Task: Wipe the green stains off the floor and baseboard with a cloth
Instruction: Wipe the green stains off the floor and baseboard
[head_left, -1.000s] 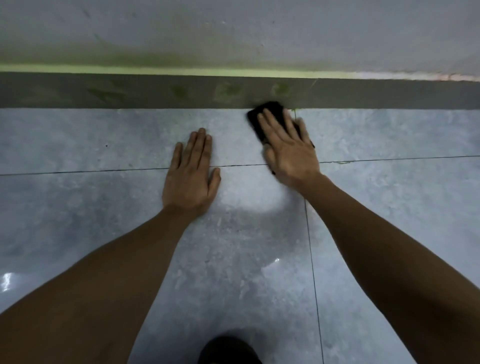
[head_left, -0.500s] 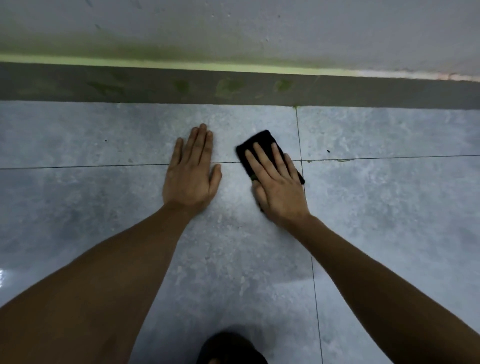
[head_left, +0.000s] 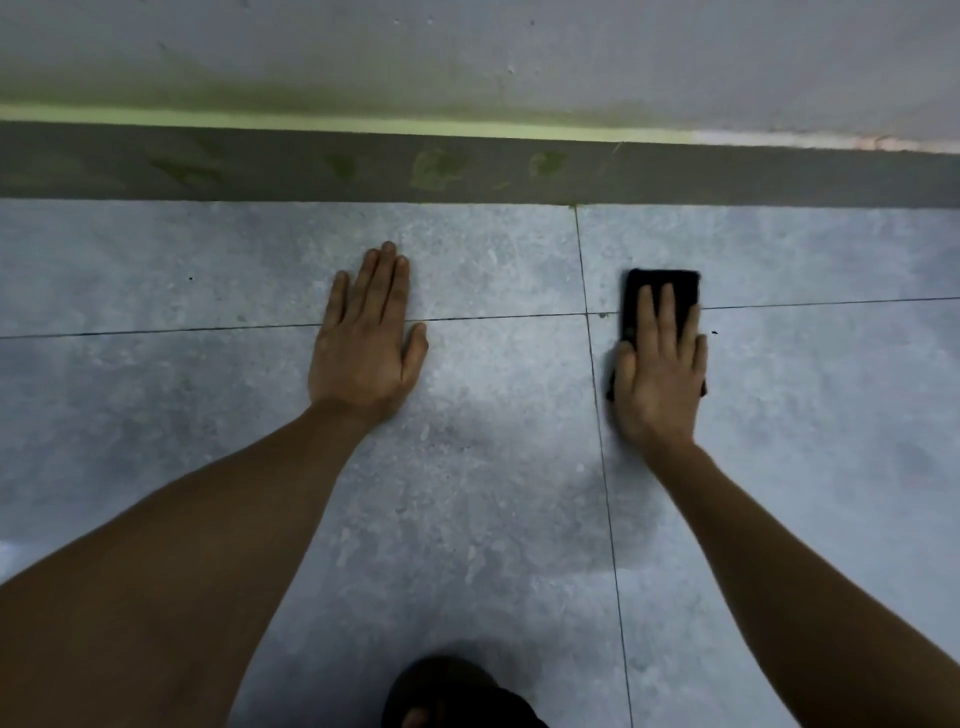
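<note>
**A:** What do you see from the head camera?

**B:** I see a grey tiled floor (head_left: 493, 493) with thin dark lines between the tiles. At the far edge runs a dark grey baseboard strip (head_left: 727, 174) under a pale wall. The baseboard has green smudgy stains (head_left: 436, 167) on it, a few in a row.

**A:** Where is the cloth?

**B:** The small black folded cloth (head_left: 662, 291) lies flat on the floor, right of the tile line and near the baseboard but not touching it. My right hand (head_left: 657, 379) lies flat on top of it, fingers straight and close together, pressing it down, not gripping. My left hand (head_left: 366, 348) is flat on the bare floor, fingers out, holding nothing, I think to prop me up.

**A:** How do we wipe well?

**B:** I think we press hard and rub in short strokes. A tiny green speck (head_left: 601, 315) sits by the line crossing. Then push the cloth up onto the baseboard stains.
</note>
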